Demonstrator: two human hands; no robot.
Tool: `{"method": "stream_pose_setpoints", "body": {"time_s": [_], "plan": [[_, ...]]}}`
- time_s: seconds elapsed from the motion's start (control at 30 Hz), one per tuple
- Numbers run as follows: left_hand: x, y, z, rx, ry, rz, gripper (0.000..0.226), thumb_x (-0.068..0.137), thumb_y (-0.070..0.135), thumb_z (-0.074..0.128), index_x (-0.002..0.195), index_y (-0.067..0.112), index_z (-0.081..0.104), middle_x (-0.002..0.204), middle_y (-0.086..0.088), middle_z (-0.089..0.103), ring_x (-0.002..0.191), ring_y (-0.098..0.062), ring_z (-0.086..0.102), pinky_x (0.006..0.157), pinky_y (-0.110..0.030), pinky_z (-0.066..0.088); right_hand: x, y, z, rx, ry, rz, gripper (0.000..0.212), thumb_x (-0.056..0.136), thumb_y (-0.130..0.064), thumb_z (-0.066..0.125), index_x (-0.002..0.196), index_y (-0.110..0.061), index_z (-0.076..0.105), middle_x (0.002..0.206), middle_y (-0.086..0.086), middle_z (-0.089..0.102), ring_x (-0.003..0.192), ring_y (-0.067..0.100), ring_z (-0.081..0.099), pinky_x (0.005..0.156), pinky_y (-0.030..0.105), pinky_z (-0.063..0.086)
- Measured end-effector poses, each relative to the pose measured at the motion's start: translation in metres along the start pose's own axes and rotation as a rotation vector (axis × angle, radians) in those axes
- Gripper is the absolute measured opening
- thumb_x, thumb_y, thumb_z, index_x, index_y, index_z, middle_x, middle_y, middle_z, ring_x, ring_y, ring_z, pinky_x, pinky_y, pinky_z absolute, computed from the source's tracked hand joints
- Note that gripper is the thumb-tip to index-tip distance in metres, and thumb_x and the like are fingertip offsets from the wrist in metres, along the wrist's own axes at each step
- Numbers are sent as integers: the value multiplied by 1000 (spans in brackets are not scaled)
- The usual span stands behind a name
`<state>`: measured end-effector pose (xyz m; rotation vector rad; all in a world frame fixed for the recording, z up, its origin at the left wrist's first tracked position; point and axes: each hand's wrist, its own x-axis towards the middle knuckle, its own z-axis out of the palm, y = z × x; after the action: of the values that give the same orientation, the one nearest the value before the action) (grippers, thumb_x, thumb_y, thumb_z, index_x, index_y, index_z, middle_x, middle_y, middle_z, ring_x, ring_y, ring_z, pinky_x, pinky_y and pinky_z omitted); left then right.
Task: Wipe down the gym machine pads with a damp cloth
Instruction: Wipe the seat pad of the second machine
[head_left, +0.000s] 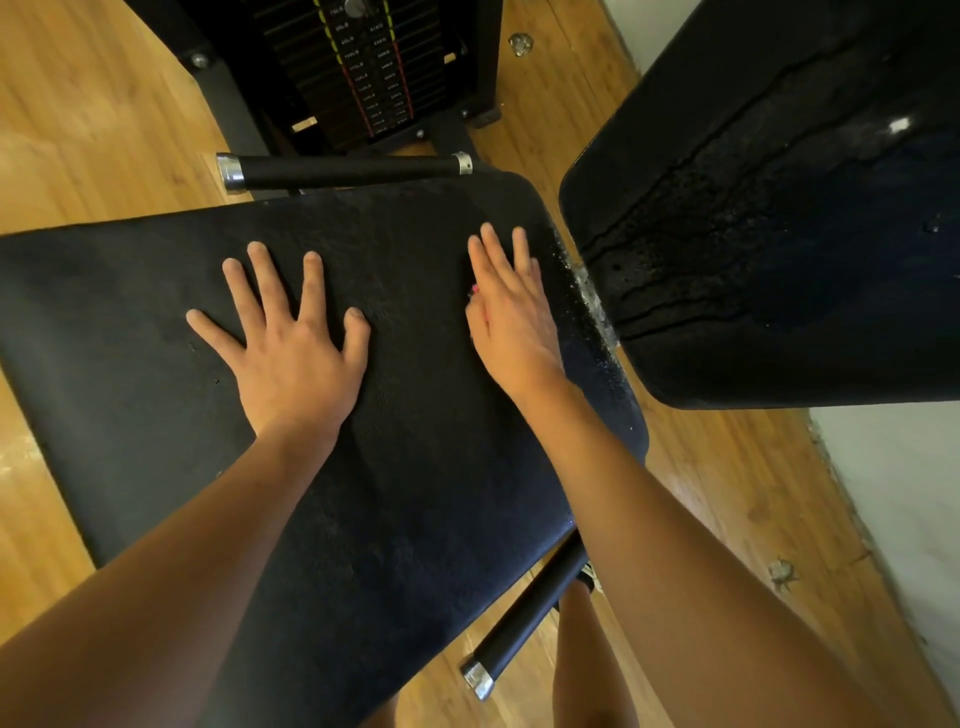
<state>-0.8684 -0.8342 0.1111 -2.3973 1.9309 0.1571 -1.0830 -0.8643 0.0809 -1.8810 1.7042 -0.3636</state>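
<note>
Both hands are lying flat on the wide black cracked-vinyl seat pad (415, 415). The left hand (291, 353) is spread, palm down, grasping nothing. The right hand (511, 312) is lying flat w/ fingers together; a small pink bit is peeking out under its thumb side, possibly the damp cloth or a nail, can't tell, so whether it's holding anything is unclear. No cloth is plainly showing anywhere.

Risks: the tall black worn vinyl back pad (753, 218) is flaking at the seam w/ the seat, so rubbing there may be tearing more vinyl loose and spreading crumbs. The seat is looking damp near the right edge, so palms could be slipping. Knuckles could be knocking the black foam-grip handle bar w/ chrome end cap (343, 170).

Counts: 2 hands, 2 pads, 2 handle bars (2nd bar (530, 613) low, by the leg), 1 black weight stack (363, 73), 0 cloths clearly seen.
</note>
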Motion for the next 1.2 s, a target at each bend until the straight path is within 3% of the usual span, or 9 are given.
{"method": "stream_pose_setpoints", "body": {"time_s": [0.13,0.47,0.83,1.2], "plan": [[0,1,-1,-4,-7,-5,66,102,55,29,161,27,22,171,-15,5,157,-36,0,117,-73,-2,-2,1,1,-1,-14,-16,56,107,-16,40,161,-10,25,171,6,17,158,31,-3,129,45,6],[0,3,-2,5,-7,-7,67,102,56,26,161,26,23,171,-15,6,157,-37,0,117,-73,-1,-119,24,6,-29,-40,-13,57,104,-24,29,160,-12,29,169,3,23,158,24,-7,127,46,7],[0,1,1,-1,10,2,67,102,56,27,161,26,24,171,-16,6,157,-38,1,117,-74,-1,-74,6,2,-39,-52,-38,58,108,-17,39,162,-11,20,171,4,15,158,29,-4,129,44,2],[-1,2,-1,8,-4,3,67,102,57,26,161,27,23,171,-15,5,157,-38,0,118,-73,-1,-159,29,9,-103,-58,-44,57,104,-21,37,160,-14,29,169,1,23,158,25,-3,127,44,7]]}}
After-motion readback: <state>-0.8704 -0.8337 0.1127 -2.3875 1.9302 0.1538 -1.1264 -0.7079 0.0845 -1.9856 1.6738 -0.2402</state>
